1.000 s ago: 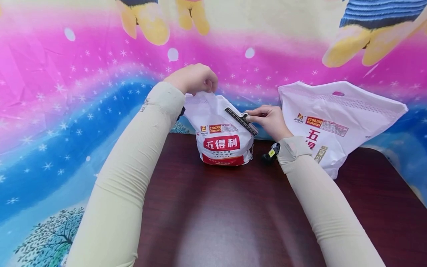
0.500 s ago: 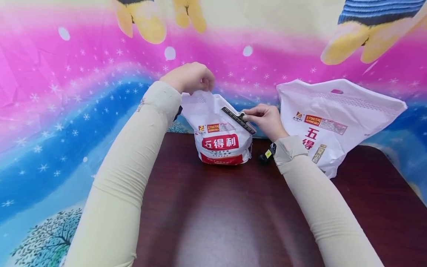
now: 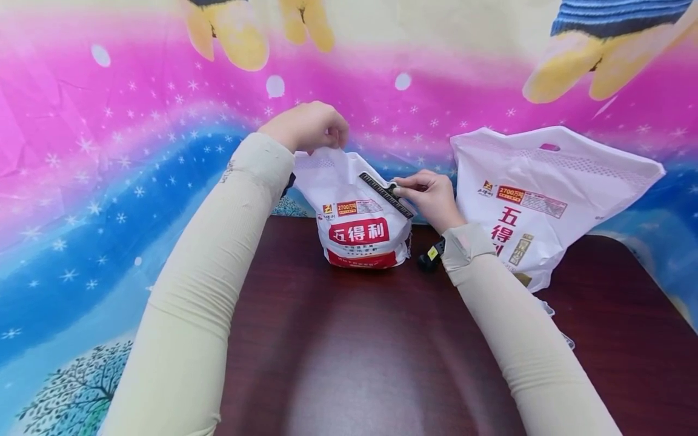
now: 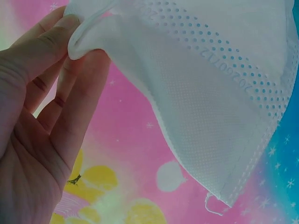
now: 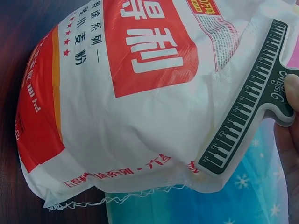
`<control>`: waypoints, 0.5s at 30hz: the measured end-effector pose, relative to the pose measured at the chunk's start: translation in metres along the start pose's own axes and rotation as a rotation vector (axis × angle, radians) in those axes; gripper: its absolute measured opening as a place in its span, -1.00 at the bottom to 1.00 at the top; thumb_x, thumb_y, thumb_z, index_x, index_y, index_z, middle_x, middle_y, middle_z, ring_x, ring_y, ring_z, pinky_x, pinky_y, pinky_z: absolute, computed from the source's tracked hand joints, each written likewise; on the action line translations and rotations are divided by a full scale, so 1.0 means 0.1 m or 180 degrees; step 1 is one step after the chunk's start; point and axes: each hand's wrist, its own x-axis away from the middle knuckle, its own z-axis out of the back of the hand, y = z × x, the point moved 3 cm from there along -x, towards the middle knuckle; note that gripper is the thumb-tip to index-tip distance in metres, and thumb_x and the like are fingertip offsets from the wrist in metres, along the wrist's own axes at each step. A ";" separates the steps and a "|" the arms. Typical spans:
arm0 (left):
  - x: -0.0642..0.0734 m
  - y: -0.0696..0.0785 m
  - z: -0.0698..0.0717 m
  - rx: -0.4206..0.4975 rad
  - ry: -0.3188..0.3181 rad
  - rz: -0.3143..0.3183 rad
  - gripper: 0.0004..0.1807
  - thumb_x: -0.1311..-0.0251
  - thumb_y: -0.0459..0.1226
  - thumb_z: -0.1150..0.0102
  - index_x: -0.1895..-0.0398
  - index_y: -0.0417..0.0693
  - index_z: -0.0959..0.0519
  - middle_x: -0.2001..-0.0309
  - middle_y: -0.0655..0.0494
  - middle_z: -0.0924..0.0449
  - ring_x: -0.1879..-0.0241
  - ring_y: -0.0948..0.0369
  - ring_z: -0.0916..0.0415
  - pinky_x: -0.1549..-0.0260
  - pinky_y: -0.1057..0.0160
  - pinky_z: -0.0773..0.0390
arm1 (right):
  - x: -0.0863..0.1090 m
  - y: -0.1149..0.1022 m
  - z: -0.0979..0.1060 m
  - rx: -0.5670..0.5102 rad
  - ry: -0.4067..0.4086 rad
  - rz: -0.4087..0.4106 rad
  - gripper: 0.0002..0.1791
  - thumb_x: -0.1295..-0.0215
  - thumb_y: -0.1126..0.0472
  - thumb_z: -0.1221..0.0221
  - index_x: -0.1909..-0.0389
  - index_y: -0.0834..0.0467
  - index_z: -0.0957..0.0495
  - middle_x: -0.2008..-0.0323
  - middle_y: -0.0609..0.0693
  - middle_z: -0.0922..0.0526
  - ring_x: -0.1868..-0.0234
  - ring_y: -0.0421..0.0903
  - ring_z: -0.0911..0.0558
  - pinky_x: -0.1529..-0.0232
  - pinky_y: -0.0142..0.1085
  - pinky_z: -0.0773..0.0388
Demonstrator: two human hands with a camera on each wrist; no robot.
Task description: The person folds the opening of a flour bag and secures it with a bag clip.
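Observation:
A white flour bag (image 3: 358, 230) with red Chinese lettering stands upright on the table. My left hand (image 3: 313, 126) pinches its top edge above the bag's left side; the left wrist view shows the thumb and fingers on the white fabric top (image 4: 196, 84). My right hand (image 3: 432, 197) pinches the handle of a black clip (image 3: 386, 195) printed with piano keys. In the right wrist view the clip (image 5: 247, 100) lies slanted along the bag's upper right edge, its long bar over the fabric. Only the tips of the right hand (image 5: 292, 107) show there.
A second white flour bag (image 3: 518, 181), with a handle hole, stands to the right behind my right forearm. A small pale item (image 3: 567, 340) shows from behind that forearm. The dark wooden table (image 3: 349, 357) meets a colourful printed cloth (image 3: 163, 109) at the back.
My right hand and the clip have shifted slightly left. The right forearm moved left too, uncovering a small pale item beside it. My left hand keeps its pinch on the bag.

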 end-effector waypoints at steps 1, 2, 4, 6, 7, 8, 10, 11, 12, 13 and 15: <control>0.00 0.00 0.00 -0.0001 -0.0001 0.0002 -0.78 -0.45 -0.39 -0.06 0.01 -0.04 -0.67 -0.01 0.00 -0.59 0.04 0.05 -0.48 0.14 0.10 -0.62 | 0.00 0.00 -0.01 0.0003 0.0007 0.0011 -0.80 -0.17 0.34 -0.45 0.16 0.23 -0.78 0.25 0.06 -0.74 0.36 -0.27 -0.64 0.33 -0.50 -0.57; 0.01 0.00 0.00 0.0008 -0.0002 0.0009 -0.78 -0.45 -0.39 -0.06 0.01 -0.04 -0.67 -0.01 0.01 -0.59 0.03 0.06 -0.48 0.14 0.10 -0.62 | 0.00 0.00 -0.01 0.0010 0.0014 0.0024 -0.80 -0.17 0.33 -0.45 0.16 0.23 -0.78 0.25 0.06 -0.74 0.35 -0.28 -0.65 0.33 -0.50 -0.58; 0.01 0.00 0.01 0.0004 -0.0007 0.0001 -0.77 -0.46 -0.39 -0.05 0.00 -0.04 -0.67 -0.01 0.00 -0.59 0.03 0.05 -0.48 0.15 0.10 -0.63 | 0.00 0.00 -0.02 0.0009 0.0017 0.0033 -0.80 -0.18 0.33 -0.45 0.16 0.23 -0.78 0.25 0.06 -0.73 0.36 -0.28 -0.65 0.32 -0.50 -0.58; 0.01 0.00 0.00 0.0019 -0.0005 0.0008 -0.77 -0.46 -0.39 -0.05 0.00 -0.04 -0.67 -0.01 0.00 -0.59 0.03 0.06 -0.48 0.15 0.10 -0.63 | 0.00 0.00 -0.02 0.0021 0.0018 0.0037 -0.80 -0.18 0.33 -0.44 0.16 0.23 -0.77 0.25 0.07 -0.73 0.36 -0.29 -0.64 0.32 -0.51 -0.57; 0.01 0.00 0.00 0.0019 -0.0007 0.0005 -0.77 -0.46 -0.39 -0.05 -0.01 -0.04 -0.67 -0.01 0.00 -0.59 0.02 0.06 -0.48 0.15 0.10 -0.63 | 0.00 0.00 -0.02 0.0029 0.0016 0.0039 -0.80 -0.19 0.33 -0.44 0.15 0.24 -0.77 0.24 0.08 -0.73 0.36 -0.31 -0.64 0.32 -0.51 -0.56; 0.00 0.00 0.00 0.0019 -0.0013 -0.0001 -0.77 -0.46 -0.39 -0.05 -0.01 -0.04 -0.67 -0.01 0.00 -0.59 0.02 0.05 -0.48 0.14 0.09 -0.63 | 0.00 0.00 -0.02 0.0023 0.0017 0.0037 -0.80 -0.19 0.33 -0.44 0.15 0.24 -0.77 0.23 0.10 -0.72 0.36 -0.32 -0.64 0.32 -0.52 -0.56; 0.01 0.01 0.01 0.0017 -0.0018 -0.0008 -0.76 -0.46 -0.39 -0.05 -0.01 -0.05 -0.67 -0.01 -0.01 -0.59 0.02 0.05 -0.47 0.14 0.09 -0.63 | 0.00 -0.01 -0.02 0.0012 0.0014 0.0035 -0.79 -0.19 0.33 -0.44 0.15 0.24 -0.77 0.22 0.14 -0.72 0.37 -0.33 -0.64 0.34 -0.53 -0.55; 0.01 0.01 0.00 0.0014 -0.0016 -0.0005 -0.77 -0.45 -0.40 -0.06 -0.01 -0.05 -0.67 -0.01 -0.01 -0.59 0.01 0.05 -0.47 0.14 0.09 -0.63 | 0.01 -0.02 -0.02 0.0010 0.0011 0.0036 -0.79 -0.19 0.33 -0.44 0.14 0.25 -0.77 0.21 0.16 -0.72 0.37 -0.33 -0.63 0.34 -0.54 -0.54; 0.01 0.02 0.01 0.0011 -0.0018 -0.0001 -0.77 -0.45 -0.40 -0.06 -0.01 -0.05 -0.67 -0.01 -0.01 -0.59 0.01 0.05 -0.47 0.13 0.09 -0.63 | 0.01 -0.03 -0.02 0.0002 0.0007 0.0038 -0.79 -0.19 0.33 -0.44 0.14 0.25 -0.77 0.20 0.18 -0.72 0.37 -0.33 -0.63 0.34 -0.54 -0.54; 0.01 0.02 0.01 0.0010 -0.0022 0.0005 -0.78 -0.45 -0.40 -0.07 0.00 -0.05 -0.67 -0.01 -0.01 -0.59 0.02 0.04 -0.47 0.13 0.08 -0.63 | 0.02 -0.03 -0.02 -0.0006 0.0006 0.0036 -0.79 -0.19 0.33 -0.44 0.14 0.24 -0.77 0.19 0.20 -0.71 0.38 -0.33 -0.62 0.35 -0.54 -0.53; 0.02 0.03 0.00 0.0002 -0.0039 0.0006 -0.78 -0.45 -0.40 -0.07 0.00 -0.06 -0.67 -0.01 -0.02 -0.58 0.01 0.04 -0.46 0.13 0.08 -0.63 | 0.03 -0.04 -0.02 0.0009 0.0002 0.0022 -0.79 -0.19 0.32 -0.44 0.14 0.24 -0.77 0.17 0.21 -0.71 0.37 -0.32 -0.62 0.36 -0.55 -0.51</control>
